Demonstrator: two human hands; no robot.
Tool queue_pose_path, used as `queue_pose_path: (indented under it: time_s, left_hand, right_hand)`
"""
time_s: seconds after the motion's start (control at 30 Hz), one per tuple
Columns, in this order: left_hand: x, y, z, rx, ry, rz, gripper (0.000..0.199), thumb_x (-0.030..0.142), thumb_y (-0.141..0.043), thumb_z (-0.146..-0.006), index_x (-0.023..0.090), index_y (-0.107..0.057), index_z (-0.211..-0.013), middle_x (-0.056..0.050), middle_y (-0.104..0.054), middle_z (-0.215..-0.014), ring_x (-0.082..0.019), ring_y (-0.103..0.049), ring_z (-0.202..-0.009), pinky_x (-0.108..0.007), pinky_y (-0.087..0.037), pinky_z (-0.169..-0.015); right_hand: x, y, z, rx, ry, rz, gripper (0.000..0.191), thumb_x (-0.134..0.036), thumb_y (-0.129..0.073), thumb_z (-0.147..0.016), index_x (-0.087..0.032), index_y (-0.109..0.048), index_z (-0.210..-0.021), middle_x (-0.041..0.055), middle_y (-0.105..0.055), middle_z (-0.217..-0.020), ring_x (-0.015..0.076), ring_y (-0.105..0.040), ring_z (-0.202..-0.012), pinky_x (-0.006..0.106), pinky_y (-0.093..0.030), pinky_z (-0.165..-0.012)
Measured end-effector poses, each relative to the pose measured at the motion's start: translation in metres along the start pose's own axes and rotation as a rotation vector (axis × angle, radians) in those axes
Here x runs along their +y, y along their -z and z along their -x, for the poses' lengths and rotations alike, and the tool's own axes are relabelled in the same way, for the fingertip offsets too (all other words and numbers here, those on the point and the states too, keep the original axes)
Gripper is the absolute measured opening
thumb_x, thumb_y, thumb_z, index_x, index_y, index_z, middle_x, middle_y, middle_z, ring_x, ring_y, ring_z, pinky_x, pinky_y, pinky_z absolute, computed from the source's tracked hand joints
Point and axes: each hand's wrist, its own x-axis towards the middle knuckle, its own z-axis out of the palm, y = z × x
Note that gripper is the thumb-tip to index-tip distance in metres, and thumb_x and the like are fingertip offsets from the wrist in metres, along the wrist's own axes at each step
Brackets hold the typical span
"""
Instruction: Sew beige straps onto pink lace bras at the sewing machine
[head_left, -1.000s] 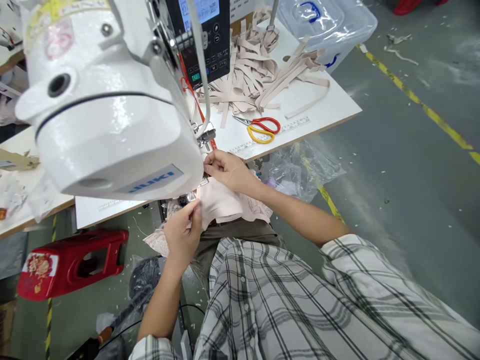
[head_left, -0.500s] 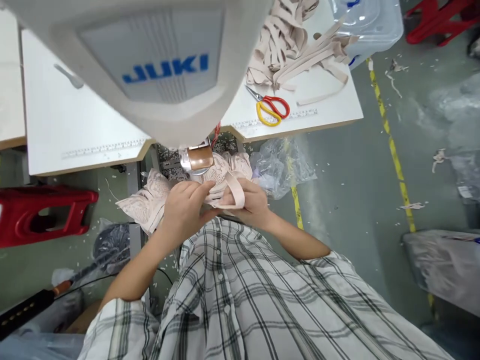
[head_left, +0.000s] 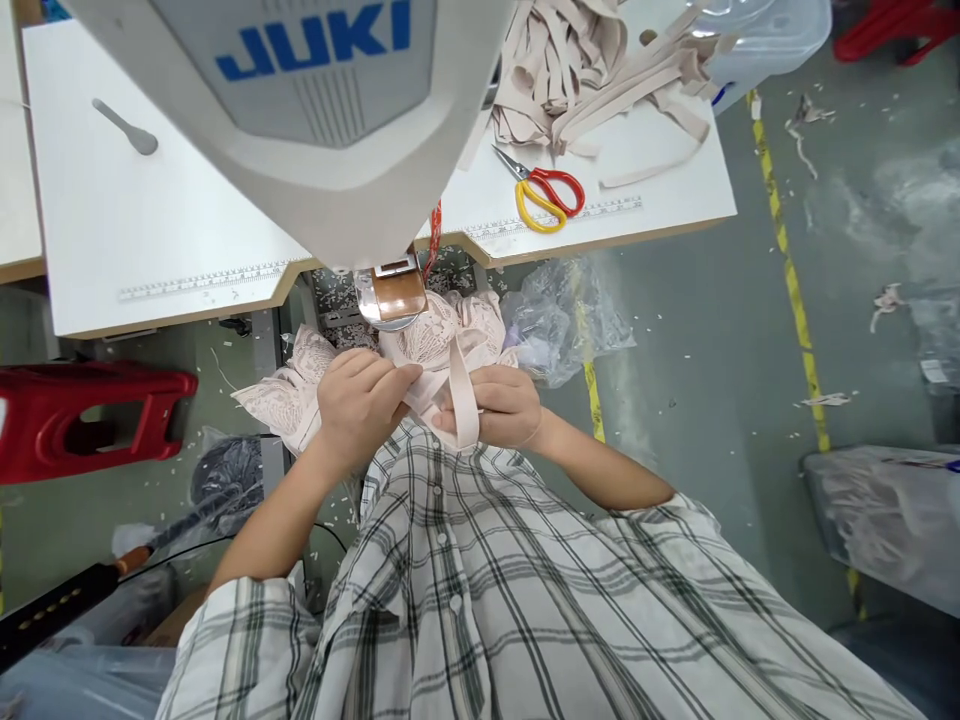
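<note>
A pale pink lace garment lies below the sewing machine head, more of its lace spreading left toward the table leg. My left hand pinches the garment's edge between thumb and fingers. To the right, my right hand has its fingers curled on the same garment, beside a looped pale pink strap that stands up between the hands. Just above the lace is the machine's metal and brown plate. The fingertips are partly hidden by fabric.
Over the white table hangs the JUKI machine head. Red-and-yellow scissors and a heap of beige strips lie on the right side. A red stool stands left; a plastic bag is right of the lace.
My hands have drawn slightly apart, spreading the fabric between them. The strap loop now stands more upright. The camera view has shifted, with the machine and table higher in the frame.
</note>
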Motion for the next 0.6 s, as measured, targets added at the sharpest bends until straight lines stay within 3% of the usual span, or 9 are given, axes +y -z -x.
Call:
queue_pose_path:
  time_s: [0.13, 0.17, 0.23, 0.27, 0.33, 0.4, 0.47, 0.53, 0.6]
  left_hand:
    - [0.021, 0.020, -0.003, -0.388, 0.115, 0.300, 0.022, 0.023, -0.053, -0.096, 0.020, -0.071, -0.083, 0.001, -0.061, -0.059, -0.013, -0.052, -0.053, -0.027, -0.035, -0.055]
    - [0.029, 0.028, -0.003, -0.495, 0.101, 0.439, 0.029, 0.026, -0.051, -0.098, 0.019, -0.069, -0.075, 0.001, -0.059, -0.057, -0.012, -0.050, -0.051, -0.026, -0.034, -0.053]
    - [0.043, 0.047, -0.002, -0.535, 0.098, 0.648, 0.041, 0.035, -0.050, -0.099, 0.018, -0.063, -0.064, 0.000, -0.055, -0.054, -0.012, -0.049, -0.051, -0.026, -0.037, -0.054]
    - [0.046, 0.055, 0.001, -0.543, 0.136, 0.744, 0.041, 0.038, -0.051, -0.098, 0.017, -0.064, -0.065, -0.001, -0.057, -0.056, -0.013, -0.052, -0.053, -0.026, -0.041, -0.056]
    - [0.041, 0.069, 0.012, -0.471, 0.368, 0.837, 0.041, 0.046, -0.056, -0.094, 0.017, -0.066, -0.067, -0.003, -0.062, -0.060, -0.015, -0.055, -0.055, -0.026, -0.043, -0.056]
    - [0.020, 0.079, 0.023, -0.302, 0.770, 0.819, 0.042, 0.053, -0.063, -0.087, 0.016, -0.067, -0.068, -0.003, -0.063, -0.060, -0.017, -0.054, -0.054, -0.026, -0.041, -0.050]
    - [-0.011, 0.084, 0.030, -0.138, 1.126, 0.761, 0.044, 0.059, -0.065, -0.082, 0.016, -0.069, -0.076, -0.003, -0.065, -0.062, -0.020, -0.057, -0.056, -0.027, -0.043, -0.051]
    - [-0.044, 0.084, 0.025, -0.112, 1.265, 0.601, 0.048, 0.063, -0.062, -0.080, 0.016, -0.070, -0.087, -0.004, -0.068, -0.067, -0.025, -0.062, -0.063, -0.032, -0.049, -0.057]
    - [-0.067, 0.074, 0.009, -0.194, 1.239, 0.331, 0.050, 0.062, -0.061, -0.078, 0.015, -0.071, -0.091, -0.008, -0.069, -0.073, -0.033, -0.066, -0.077, -0.039, -0.053, -0.069]
  right_hand:
    - [0.036, 0.011, 0.029, -0.203, -0.292, -0.058, 0.027, -0.013, -0.060, -0.088, -0.023, -0.067, -0.112, 0.0053, -0.072, -0.103, 0.0177, -0.067, -0.098, 0.033, -0.056, -0.087]
    - [0.048, 0.016, 0.039, -0.323, -0.432, -0.064, 0.033, -0.011, -0.055, -0.087, -0.020, -0.065, -0.117, 0.0086, -0.071, -0.110, 0.0203, -0.065, -0.106, 0.038, -0.054, -0.093]
    - [0.069, 0.029, 0.060, -0.644, -0.659, -0.121, 0.047, -0.010, -0.054, -0.079, -0.013, -0.061, -0.126, 0.0181, -0.065, -0.124, 0.0273, -0.058, -0.118, 0.050, -0.046, -0.104]
    - [0.076, 0.036, 0.069, -0.798, -0.720, -0.163, 0.051, -0.010, -0.056, -0.076, -0.011, -0.062, -0.126, 0.0209, -0.063, -0.127, 0.0293, -0.056, -0.120, 0.051, -0.043, -0.106]
    - [0.084, 0.053, 0.083, -0.938, -0.755, -0.200, 0.041, -0.012, -0.059, -0.073, -0.012, -0.069, -0.114, 0.0189, -0.066, -0.119, 0.0275, -0.058, -0.114, 0.045, -0.043, -0.104]
    - [0.081, 0.071, 0.092, -0.950, -0.773, -0.197, 0.017, -0.019, -0.059, -0.079, -0.016, -0.072, -0.089, 0.0118, -0.070, -0.095, 0.0210, -0.061, -0.093, 0.034, -0.046, -0.092]
    - [0.071, 0.087, 0.095, -0.940, -0.819, -0.198, 0.025, -0.029, -0.052, -0.090, -0.017, -0.067, -0.073, 0.0053, -0.062, -0.072, 0.0152, -0.053, -0.070, 0.027, -0.044, -0.075]
    - [0.059, 0.096, 0.089, -0.902, -0.872, -0.201, 0.040, -0.039, -0.041, -0.099, -0.017, -0.062, -0.071, 0.0016, -0.054, -0.065, 0.0128, -0.044, -0.060, 0.025, -0.036, -0.063]
    - [0.048, 0.096, 0.075, -0.839, -0.908, -0.197, 0.048, -0.046, -0.031, -0.103, -0.018, -0.059, -0.076, 0.0007, -0.052, -0.068, 0.0124, -0.042, -0.061, 0.025, -0.032, -0.061]
